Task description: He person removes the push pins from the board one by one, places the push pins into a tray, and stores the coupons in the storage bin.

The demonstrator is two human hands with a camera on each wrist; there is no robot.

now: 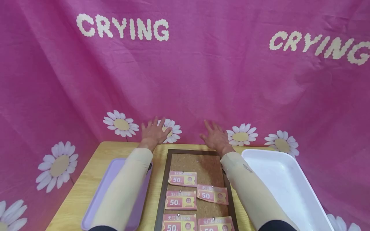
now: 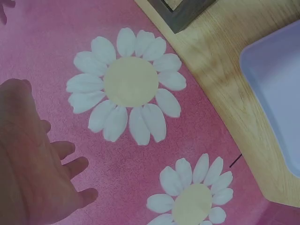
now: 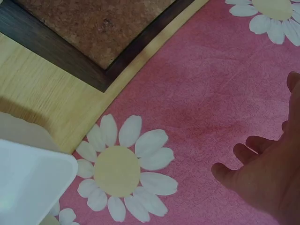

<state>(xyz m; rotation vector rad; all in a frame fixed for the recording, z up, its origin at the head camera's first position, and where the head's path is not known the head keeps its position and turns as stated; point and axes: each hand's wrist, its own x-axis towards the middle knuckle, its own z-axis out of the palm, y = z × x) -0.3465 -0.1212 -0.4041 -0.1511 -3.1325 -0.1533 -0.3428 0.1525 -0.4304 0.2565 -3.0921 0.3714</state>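
Note:
Both hands reach out to the far edge of the table, fingers spread, holding nothing. The left hand [image 1: 154, 133] is in front of a printed daisy on the pink curtain [image 1: 190, 80]; in its wrist view the left hand [image 2: 37, 164] shows at the left side. The right hand [image 1: 216, 138] is just beyond the top right corner of a dark-framed cork board [image 1: 196, 162]; its wrist view has the right hand [image 3: 267, 173] at the right. Several pink 50 coupons [image 1: 182, 178] are pinned to the cork. Whether the fingers touch the curtain I cannot tell.
A purple tray [image 1: 114, 170] lies under the left forearm on the wooden table [image 1: 83, 179]. To the right stands a white tray [image 1: 277, 179], partly covered by the right forearm. The curtain rises behind the table and along both sides.

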